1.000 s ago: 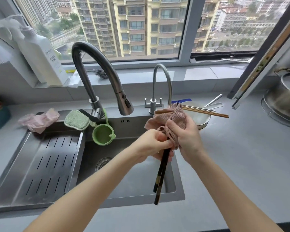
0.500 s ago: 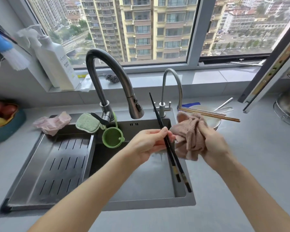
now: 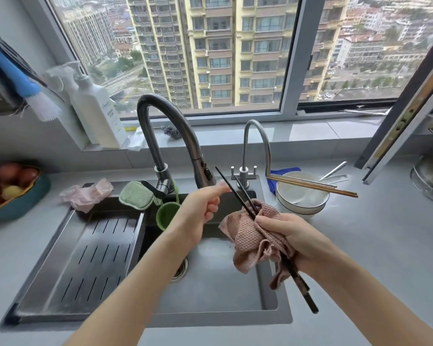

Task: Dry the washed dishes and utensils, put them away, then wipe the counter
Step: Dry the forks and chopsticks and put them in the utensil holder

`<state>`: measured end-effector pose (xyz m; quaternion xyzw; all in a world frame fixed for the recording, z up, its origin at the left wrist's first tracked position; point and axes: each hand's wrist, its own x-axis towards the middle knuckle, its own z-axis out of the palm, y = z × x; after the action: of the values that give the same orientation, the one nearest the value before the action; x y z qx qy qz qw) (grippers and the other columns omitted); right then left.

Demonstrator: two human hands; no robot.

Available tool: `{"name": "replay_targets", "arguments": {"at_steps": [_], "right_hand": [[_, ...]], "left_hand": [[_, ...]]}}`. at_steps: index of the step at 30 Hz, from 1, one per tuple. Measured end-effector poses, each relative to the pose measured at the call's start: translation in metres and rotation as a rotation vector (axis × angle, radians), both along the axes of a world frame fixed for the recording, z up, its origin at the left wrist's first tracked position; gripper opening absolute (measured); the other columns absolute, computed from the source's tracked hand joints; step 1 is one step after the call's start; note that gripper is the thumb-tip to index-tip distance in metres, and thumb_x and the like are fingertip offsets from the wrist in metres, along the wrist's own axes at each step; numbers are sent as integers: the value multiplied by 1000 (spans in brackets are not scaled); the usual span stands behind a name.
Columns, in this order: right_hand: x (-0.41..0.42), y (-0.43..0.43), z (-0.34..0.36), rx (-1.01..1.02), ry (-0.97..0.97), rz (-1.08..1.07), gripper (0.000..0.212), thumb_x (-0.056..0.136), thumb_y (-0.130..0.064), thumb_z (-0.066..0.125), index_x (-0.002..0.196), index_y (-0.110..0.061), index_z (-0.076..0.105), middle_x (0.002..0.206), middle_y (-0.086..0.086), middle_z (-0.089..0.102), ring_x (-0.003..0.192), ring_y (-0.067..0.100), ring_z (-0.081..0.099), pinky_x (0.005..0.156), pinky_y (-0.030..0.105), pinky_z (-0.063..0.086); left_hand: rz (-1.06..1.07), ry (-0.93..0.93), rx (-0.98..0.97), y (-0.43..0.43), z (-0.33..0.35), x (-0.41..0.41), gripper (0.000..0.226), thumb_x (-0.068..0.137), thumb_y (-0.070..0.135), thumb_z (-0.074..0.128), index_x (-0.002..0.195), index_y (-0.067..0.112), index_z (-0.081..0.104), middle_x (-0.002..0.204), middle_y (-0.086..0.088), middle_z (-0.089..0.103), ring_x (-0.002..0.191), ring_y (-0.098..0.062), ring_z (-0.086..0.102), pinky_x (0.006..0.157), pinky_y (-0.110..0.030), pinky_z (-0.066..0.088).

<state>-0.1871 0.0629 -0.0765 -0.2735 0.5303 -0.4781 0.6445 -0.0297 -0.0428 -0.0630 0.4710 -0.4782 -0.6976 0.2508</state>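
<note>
- Two black chopsticks [image 3: 301, 288] are counted, slim, dark and glossy; they are held slantwise above the right part of the sink [image 3: 210, 290], with the thin tips up and away and the thick ends low and near
- Their middle is wrapped in one pink waffle-weave cloth [image 3: 248, 243], bunched, with a corner left hanging below
- Cloth and sticks are gripped together by the right hand [image 3: 295, 238], its fingers curled tightly round the bundle
- The left hand [image 3: 200, 211] is raised at the upper tips: three fingers are folded into the palm, and thumb and forefinger are stretched to the longer stick, though the blur leaves it unclear whether that stick is really pinched
- Two white bowls [image 3: 301, 203] are stacked on the grey counter [image 3: 373, 245] just right of the sink, and a pair of brown chopsticks [image 3: 310, 186] is laid across the rim
- Two taps are seen behind the basin, one tall dark tap [image 3: 152, 146] and one small chrome tap [image 3: 243, 174]
- One green sponge [image 3: 135, 197] is set on the back edge of the sink, and one green cup [image 3: 166, 216] is hung just beside it
</note>
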Motion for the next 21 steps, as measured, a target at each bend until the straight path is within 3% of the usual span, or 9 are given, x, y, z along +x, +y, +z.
{"name": "replay_targets", "arguments": {"at_steps": [5,8,12,16,18,21], "right_hand": [[-1,-8,8,-47,5,150,32,73,-20,72,96,1,69,91,25,64,76,32,56,61,34,42],[7,-18,16,-61,35,245,31,72,-20,71,95,0,68,89,22,65,71,29,60,60,32,47],[18,-28,25,-66,-18,384,27,75,-13,67,98,2,65,87,17,68,71,22,68,66,28,56],[48,-43,32,-66,15,453,21,78,-7,69,98,-1,65,88,14,69,76,23,67,73,32,56],[70,-55,35,-93,45,401,14,82,-7,67,96,-4,64,89,14,68,79,25,66,78,37,54],[106,-82,40,-151,65,286,23,87,-11,65,107,0,62,100,20,66,90,32,64,85,42,52]], "left_hand": [[-45,125,-1,-9,16,14,32,96,29,46,109,4,62,75,0,60,68,-9,51,63,-21,38],[-44,309,100,-9,23,23,37,92,22,48,116,-6,56,76,-4,57,64,-9,52,54,-15,45],[-47,372,175,-12,27,40,30,94,19,47,101,-6,61,82,-10,55,54,-6,52,43,-9,44],[-46,207,-78,-18,39,47,24,93,19,52,79,1,61,57,3,61,47,-6,46,42,-11,40],[-27,88,-271,-25,50,54,25,91,21,58,74,4,64,48,7,58,42,-4,41,45,-12,37],[81,-22,-475,-49,64,77,27,86,23,67,68,2,67,41,8,53,38,-5,38,44,-14,35]]}}
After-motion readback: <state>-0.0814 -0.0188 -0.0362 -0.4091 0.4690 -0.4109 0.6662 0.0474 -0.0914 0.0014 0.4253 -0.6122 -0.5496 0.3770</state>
